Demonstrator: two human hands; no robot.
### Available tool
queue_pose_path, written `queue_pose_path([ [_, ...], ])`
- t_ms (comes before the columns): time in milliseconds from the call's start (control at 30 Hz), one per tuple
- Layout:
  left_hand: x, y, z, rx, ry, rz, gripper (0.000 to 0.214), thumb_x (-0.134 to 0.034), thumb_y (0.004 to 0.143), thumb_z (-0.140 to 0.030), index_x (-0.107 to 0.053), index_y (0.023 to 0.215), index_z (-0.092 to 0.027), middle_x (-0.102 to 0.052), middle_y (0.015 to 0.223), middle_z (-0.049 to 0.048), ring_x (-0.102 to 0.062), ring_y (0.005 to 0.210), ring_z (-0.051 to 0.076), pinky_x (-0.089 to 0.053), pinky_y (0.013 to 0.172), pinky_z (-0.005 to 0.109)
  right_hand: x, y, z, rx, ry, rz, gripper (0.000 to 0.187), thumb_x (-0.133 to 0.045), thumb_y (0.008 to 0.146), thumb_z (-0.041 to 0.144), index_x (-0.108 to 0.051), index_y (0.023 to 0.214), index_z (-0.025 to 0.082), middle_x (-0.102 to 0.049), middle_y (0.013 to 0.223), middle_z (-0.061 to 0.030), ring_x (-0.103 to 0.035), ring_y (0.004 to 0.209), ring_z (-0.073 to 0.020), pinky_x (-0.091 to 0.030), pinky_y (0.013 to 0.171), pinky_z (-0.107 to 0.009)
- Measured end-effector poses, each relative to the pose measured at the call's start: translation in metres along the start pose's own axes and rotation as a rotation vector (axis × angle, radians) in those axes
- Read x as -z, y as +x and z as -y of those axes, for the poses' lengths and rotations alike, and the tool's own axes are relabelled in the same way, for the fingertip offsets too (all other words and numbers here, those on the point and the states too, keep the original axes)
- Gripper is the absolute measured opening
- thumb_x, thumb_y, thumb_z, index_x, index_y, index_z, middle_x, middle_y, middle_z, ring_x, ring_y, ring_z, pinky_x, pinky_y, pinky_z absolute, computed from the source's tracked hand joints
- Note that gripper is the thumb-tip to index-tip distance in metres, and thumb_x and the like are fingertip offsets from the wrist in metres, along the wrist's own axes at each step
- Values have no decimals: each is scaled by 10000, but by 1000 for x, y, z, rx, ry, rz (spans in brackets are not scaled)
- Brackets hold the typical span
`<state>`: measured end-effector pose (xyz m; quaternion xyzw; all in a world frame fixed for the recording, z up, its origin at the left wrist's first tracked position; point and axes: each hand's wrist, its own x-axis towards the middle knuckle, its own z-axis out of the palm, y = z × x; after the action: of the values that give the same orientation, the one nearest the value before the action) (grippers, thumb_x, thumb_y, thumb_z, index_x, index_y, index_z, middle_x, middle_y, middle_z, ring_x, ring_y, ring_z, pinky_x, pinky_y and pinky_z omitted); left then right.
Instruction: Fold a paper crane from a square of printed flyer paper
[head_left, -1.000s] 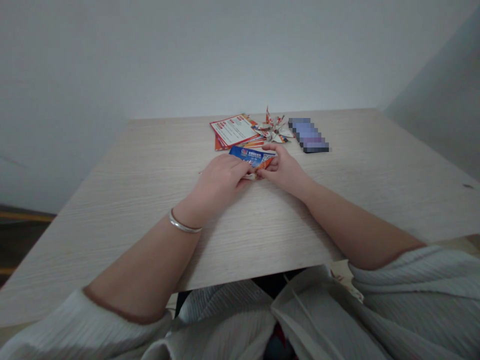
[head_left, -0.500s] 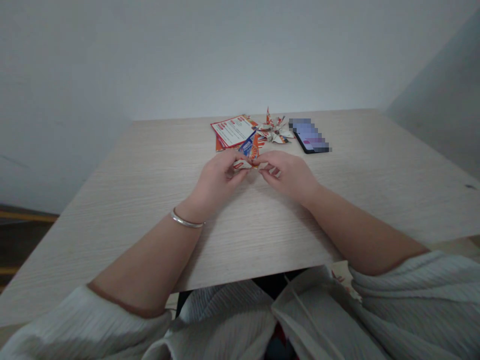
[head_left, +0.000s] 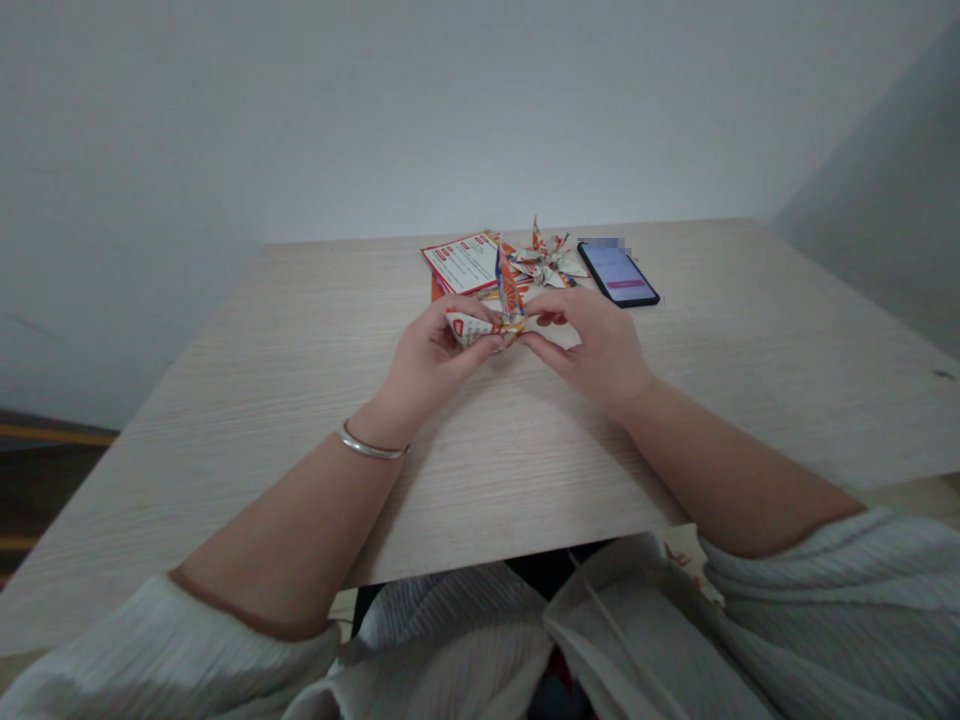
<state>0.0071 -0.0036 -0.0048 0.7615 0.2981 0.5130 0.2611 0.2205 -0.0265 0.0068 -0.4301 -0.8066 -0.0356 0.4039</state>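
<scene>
Between my hands is a folded piece of printed paper [head_left: 511, 297], with an orange and blue point standing upright and a white, red-marked flap to the left. My left hand [head_left: 441, 348] is closed on the white flap, its thumb in front and its fingers behind. My right hand [head_left: 589, 345] pinches the paper's right side near the base with thumb and fingertips. Both hands are just above the table, and a silver bangle [head_left: 373, 443] circles my left wrist. The paper's underside is hidden.
Behind my hands lies a stack of printed leaflets [head_left: 461, 262]. To its right are folded paper pieces [head_left: 551, 262] with pointed tips, and beyond them a phone [head_left: 619, 273] with its screen lit. The pale wooden table [head_left: 300, 330] meets a wall at the back.
The paper's orange and blue point has swung from leaning left to upright. The white flap shows more at the left, and my right fingers have shifted slightly right.
</scene>
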Motion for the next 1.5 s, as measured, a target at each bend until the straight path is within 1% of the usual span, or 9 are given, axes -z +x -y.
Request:
queue_pose_path([
  [167,0,-1,2,16,-70,-10,299,-741,888,-458,-595,966,-209,-719,992,51,-690,933,177,-572,889,353,3,4,-2,106,33,-11,121,-611,972,297,-722,1002,256,-754,1009,-50,-684,969,-224,-520,916,-390],
  [533,0,-2,-1,23,27,14,225,-707,910,-403,-633,983,-203,-722,1001,67,-694,948,206,-582,907,387,2,3,-2,117,-8,0,131,-615,968,312,-742,953,285,-718,941,-41,-657,978,-226,-522,924,-395],
  [633,1,-3,0,22,43,28,187,-705,912,-361,-637,1000,-211,-729,1064,83,-697,1033,226,-571,965,406,2,3,-2,123,-24,0,144,-602,966,295,-744,946,284,-708,939,-44,-657,979,-222,-524,907,-384],
  [767,1,-3,1,-26,11,35,148,-700,916,-312,-630,999,-212,-725,1134,97,-684,1136,240,-547,1032,431,2,3,-1,135,-28,7,138,-611,955,319,-742,944,278,-694,939,-48,-649,976,-226,-516,900,-387],
  [933,1,-1,-5,-75,69,44,115,-688,928,-319,-637,957,-220,-727,1049,74,-693,1050,220,-561,995,423,2,4,2,139,-49,15,142,-605,952,297,-732,893,275,-689,898,-40,-639,902,-209,-515,831,-362],
  [1033,3,0,-11,-125,97,20,118,-692,929,-329,-644,953,-223,-730,1034,66,-691,1072,221,-559,1010,423,2,4,2,182,-67,7,156,-604,954,293,-727,859,272,-689,880,-34,-637,878,-197,-511,807,-347],
  [1200,4,1,-14,-175,103,-21,107,-720,929,-309,-667,931,-216,-747,1004,44,-706,1019,189,-568,964,373,0,3,-1,205,-46,-68,118,-619,957,282,-733,926,278,-709,915,-36,-654,907,-205,-525,836,-361],
  [1333,1,3,-8,-189,-33,-92,153,-763,908,-324,-652,903,-219,-744,936,17,-725,929,159,-580,899,323,-5,2,-3,201,45,-112,81,-675,935,310,-700,992,259,-722,944,-39,-661,941,-222,-533,880,-387],
  [1500,-1,2,-5,-188,-36,-105,147,-759,914,-317,-645,913,-224,-736,939,11,-726,931,151,-578,893,314,-9,1,0,105,136,-124,144,-710,901,291,-635,1015,244,-706,934,-27,-648,835,-191,-544,765,-342],
])
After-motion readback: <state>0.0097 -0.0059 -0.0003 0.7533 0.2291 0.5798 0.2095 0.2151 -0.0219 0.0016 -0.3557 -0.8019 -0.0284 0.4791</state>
